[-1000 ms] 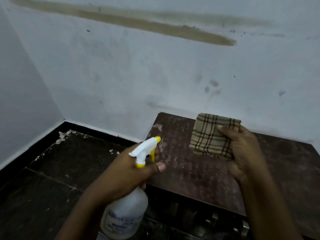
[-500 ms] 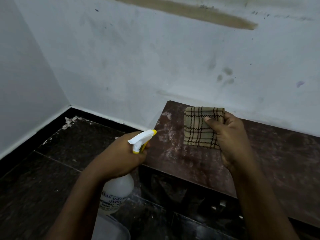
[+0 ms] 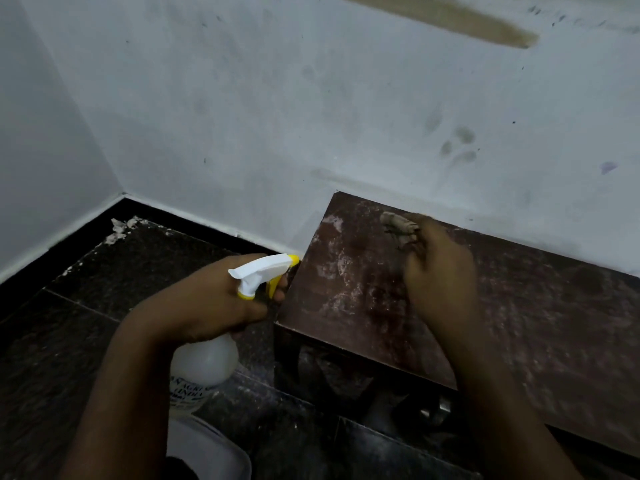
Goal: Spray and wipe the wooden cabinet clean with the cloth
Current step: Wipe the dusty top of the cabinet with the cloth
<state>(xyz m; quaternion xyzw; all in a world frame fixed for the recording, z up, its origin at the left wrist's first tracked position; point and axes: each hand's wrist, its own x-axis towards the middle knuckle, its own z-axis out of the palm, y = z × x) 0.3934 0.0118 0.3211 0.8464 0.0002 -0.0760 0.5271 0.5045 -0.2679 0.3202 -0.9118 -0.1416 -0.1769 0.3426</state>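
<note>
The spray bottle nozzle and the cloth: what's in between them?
Head view: only the dusty cabinet top lies between the nozzle and the cloth.

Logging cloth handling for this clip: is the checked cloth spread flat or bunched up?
Bunched. The checked cloth shows only as a blurred wad sticking out of the right hand over the cabinet top.

Two hands are in view: the left hand (image 3: 207, 299) and the right hand (image 3: 440, 271). There is one spray bottle (image 3: 204, 365) with one white trigger head (image 3: 263, 271), one bunched cloth (image 3: 398, 226), too blurred to make out its pattern, and one wooden cabinet (image 3: 346, 299). Two white walls meet at one corner, the left wall (image 3: 45, 150) and the back wall (image 3: 277, 116), and one long brown streak (image 3: 478, 24) crosses the back wall.
</note>
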